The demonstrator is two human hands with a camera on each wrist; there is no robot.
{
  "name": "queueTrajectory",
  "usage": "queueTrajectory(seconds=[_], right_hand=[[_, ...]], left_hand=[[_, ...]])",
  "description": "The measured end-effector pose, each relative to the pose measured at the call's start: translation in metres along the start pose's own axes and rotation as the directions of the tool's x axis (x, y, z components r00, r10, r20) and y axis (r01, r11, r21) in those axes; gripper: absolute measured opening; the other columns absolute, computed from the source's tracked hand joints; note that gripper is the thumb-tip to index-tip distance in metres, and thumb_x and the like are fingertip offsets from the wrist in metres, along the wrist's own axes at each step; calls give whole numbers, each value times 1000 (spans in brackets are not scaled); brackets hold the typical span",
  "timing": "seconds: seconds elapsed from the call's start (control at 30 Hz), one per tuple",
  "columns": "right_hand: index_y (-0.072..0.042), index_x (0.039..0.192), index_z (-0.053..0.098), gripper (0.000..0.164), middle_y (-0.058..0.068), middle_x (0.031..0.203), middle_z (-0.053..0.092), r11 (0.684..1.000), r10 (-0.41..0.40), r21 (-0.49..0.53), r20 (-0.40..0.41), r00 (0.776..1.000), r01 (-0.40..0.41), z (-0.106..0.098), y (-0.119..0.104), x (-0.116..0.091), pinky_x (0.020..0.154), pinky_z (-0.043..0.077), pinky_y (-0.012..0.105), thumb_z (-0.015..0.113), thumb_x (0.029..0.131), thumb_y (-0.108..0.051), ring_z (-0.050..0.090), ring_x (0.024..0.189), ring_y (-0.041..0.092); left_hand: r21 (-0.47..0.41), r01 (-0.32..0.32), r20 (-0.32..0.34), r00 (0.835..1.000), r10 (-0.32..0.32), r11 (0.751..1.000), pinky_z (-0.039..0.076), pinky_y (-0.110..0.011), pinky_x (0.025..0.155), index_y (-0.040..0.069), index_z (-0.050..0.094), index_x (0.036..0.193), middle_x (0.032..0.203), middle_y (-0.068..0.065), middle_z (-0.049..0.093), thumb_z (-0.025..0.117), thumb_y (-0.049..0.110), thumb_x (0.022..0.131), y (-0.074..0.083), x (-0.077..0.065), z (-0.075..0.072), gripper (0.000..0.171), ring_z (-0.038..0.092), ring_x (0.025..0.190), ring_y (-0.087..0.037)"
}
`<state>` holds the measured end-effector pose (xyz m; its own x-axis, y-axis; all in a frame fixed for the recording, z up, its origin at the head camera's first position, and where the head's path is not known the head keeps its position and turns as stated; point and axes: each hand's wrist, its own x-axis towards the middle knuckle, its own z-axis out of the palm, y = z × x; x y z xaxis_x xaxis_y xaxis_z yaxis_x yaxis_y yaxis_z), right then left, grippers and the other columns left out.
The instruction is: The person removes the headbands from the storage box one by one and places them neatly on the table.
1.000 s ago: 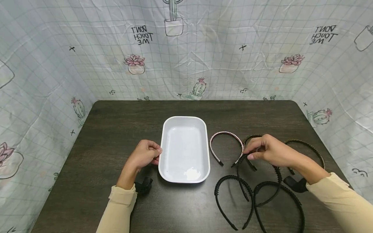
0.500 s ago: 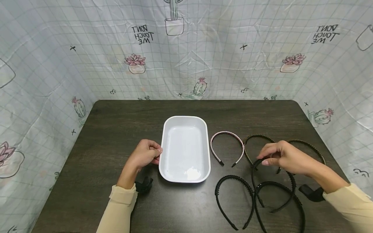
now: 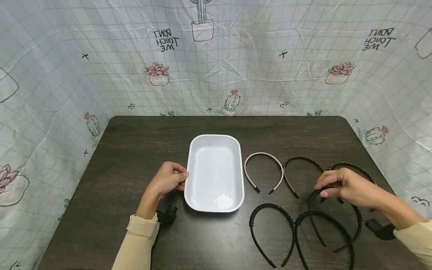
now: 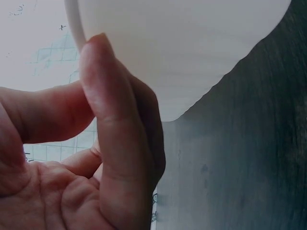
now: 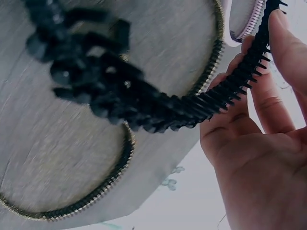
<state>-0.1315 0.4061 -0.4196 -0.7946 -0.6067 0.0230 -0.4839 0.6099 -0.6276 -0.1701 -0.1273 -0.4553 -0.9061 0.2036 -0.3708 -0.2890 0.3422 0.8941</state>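
My left hand [image 3: 168,178] grips the left rim of a white rectangular tray [image 3: 214,178]. In the left wrist view a fingertip lies against the wall of the tray [image 4: 168,43], seen from the side. Between thumb and fingers, my right hand [image 3: 347,186] holds a black toothed headband [image 3: 360,219] by its arched top, both ends pointing down toward me. Up close, the right wrist view shows the comb-like teeth of this headband [image 5: 177,114]. It overlaps another black headband [image 3: 322,213] in the head view.
Right of the tray lies a pink headband [image 3: 263,153]. Beside it are two brown-gold ones, a nearer headband [image 3: 303,157] and a farther headband [image 3: 352,164]. A black headband [image 3: 270,205] lies in front. Patterned curtain [image 3: 216,75] surrounds the dark table [image 3: 141,135].
My right hand has carried the black headband rightward and slightly toward me, away from the pink one and past the first brown-gold one. The left hand and tray have stayed put.
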Motion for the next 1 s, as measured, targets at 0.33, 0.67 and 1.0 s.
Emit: queueTrajectory(seconds=[0.33,0.67,1.0], right_hand=[[-12,102,82,29,-6,100,74,999,-29,34,35,999,28,-7,18,-16,69,52,16,78,83,10,64,94,-2],[-11,102,81,34,-4,99,75,995,-58,92,85,995,51,-16,31,-35,65,52,18,76,81,16,65,90,0],[-13,102,81,31,-11,103,75,997,-49,72,179,983,36,-23,42,-51,66,53,19,78,82,11,65,95,-4]], left_hand=[[-16,16,1,1000,-16,1000,61,-25,59,-15,65,111,78,-9,68,60,1,103,1,0,0,19,66,65,-13],[-6,0,14,1000,0,1000,61,-27,60,-16,65,112,78,-9,68,60,3,104,3,-2,1,21,66,65,-13],[-13,-12,22,1000,13,1000,62,-26,60,-17,64,111,79,-12,69,59,2,103,0,-1,-1,21,67,65,-13]])
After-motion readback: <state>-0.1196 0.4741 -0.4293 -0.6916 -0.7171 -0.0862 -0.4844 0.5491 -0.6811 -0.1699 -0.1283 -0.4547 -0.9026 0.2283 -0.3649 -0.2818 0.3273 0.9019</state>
